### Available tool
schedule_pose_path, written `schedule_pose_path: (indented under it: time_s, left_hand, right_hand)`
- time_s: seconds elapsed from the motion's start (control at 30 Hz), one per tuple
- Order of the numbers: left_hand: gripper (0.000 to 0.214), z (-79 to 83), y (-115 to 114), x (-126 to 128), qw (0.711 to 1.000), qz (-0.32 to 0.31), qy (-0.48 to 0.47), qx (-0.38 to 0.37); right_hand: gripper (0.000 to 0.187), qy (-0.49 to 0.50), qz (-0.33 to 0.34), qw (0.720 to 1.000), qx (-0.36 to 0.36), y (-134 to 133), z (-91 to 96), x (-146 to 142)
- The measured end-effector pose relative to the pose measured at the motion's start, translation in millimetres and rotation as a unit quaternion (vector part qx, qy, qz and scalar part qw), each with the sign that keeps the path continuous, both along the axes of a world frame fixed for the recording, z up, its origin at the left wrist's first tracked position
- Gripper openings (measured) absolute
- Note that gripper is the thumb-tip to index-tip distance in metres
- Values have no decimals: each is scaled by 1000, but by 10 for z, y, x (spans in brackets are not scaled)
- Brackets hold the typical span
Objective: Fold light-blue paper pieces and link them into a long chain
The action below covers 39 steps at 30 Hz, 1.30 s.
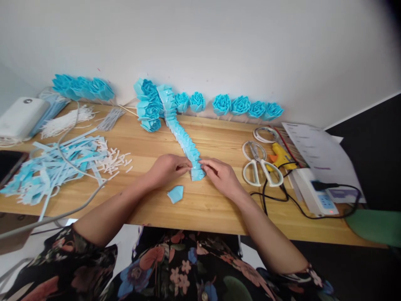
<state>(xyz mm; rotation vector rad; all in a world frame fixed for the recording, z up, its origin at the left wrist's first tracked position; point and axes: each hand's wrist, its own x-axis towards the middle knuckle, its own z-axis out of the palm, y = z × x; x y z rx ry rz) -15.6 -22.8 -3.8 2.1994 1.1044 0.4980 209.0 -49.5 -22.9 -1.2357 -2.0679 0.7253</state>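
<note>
A long strip of folded light-blue petals (181, 133) runs from the back wall toward me across the wooden table (213, 205). My left hand (166, 169) pinches the near end of the strip from the left. From the right, my right hand (221, 175) grips the same end, fingers closed on it. One loose folded blue piece (175, 194) lies on the table just below my left hand.
Finished blue paper roses (241, 105) line the back wall. A pile of blue and white strips (53, 165) fills the left side. On the right lie white-handled scissors (260, 165), a yellow glue gun (280, 155), a power strip (313, 192) and papers (316, 146).
</note>
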Motion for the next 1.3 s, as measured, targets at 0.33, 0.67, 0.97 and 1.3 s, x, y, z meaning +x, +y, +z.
schedule_pose_path:
  time_s: [0.33, 0.67, 0.97, 1.3]
  left_hand:
    - [20, 17, 35, -65, 999, 8, 29, 30]
    - [24, -21, 25, -30, 994, 18, 99, 51]
    - [25, -12, 23, -28, 992, 17, 109, 53]
    - [25, 1, 36, -25, 991, 19, 127, 30]
  right_hand:
    - [26, -4, 8, 1000, -25, -24, 29, -23]
    - [27, -17, 12, 1000, -18, -33, 20, -32]
    - [21, 8, 5, 1000, -15, -20, 17, -33]
    - [13, -34, 14, 999, -10, -20, 39, -32]
